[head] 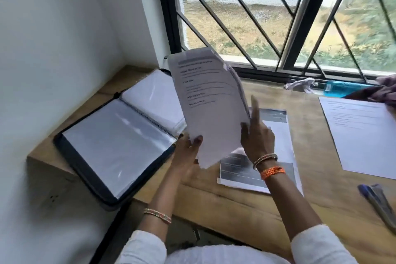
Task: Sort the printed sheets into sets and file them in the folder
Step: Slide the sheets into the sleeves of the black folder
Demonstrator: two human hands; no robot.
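Currently, left hand (188,146) and right hand (256,137) pinch a raised sheaf (210,105); square its edges before sleeving into the folder (120,135) at nine o'clock.

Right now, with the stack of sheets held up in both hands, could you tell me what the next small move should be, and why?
Probably peel off the top sheet and lay it on a pile. The left hand and right hand hold the stack above the table, where sheets lie sorted; the open folder waits.

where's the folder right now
In the head view the folder lies open on the left end of the table, against the white wall, just left of the stack of sheets held in both hands.
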